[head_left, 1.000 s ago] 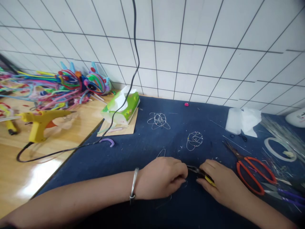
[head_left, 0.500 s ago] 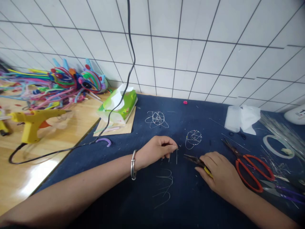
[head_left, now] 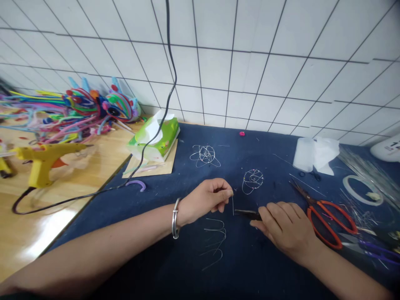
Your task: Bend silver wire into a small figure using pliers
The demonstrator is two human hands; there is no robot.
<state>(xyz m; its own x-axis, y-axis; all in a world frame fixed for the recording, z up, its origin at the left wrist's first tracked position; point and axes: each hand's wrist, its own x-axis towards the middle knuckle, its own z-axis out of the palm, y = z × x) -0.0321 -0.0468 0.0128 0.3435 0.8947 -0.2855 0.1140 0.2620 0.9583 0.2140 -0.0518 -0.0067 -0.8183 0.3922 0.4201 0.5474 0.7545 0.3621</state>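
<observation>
My left hand (head_left: 213, 195) pinches a thin bent wire (head_left: 233, 205), whose end hangs straight down from the fingertips. From the right, my right hand (head_left: 284, 223) is closed around a pair of pliers (head_left: 248, 214). The dark jaws point left, with their tips at the lower end of that wire; I cannot tell whether they grip it. Below my left hand lie several curved wire pieces (head_left: 222, 238) on the dark blue cloth (head_left: 250, 271). Beyond the hands are two round wire shapes, one beaded wire shape (head_left: 253, 179) and one looped wire shape (head_left: 206, 155).
Orange-handled scissors (head_left: 333, 221), purple-handled scissors (head_left: 378, 250), a clear coil (head_left: 359, 193) and loose wires lie at the right. A green tissue pack (head_left: 167, 135) stands at back left. A black cable (head_left: 170, 98) runs to the yellow glue gun (head_left: 42, 160).
My right hand has moved left and slightly down with the pliers, bringing their tips to the hanging wire's end. My left hand has stayed nearly still.
</observation>
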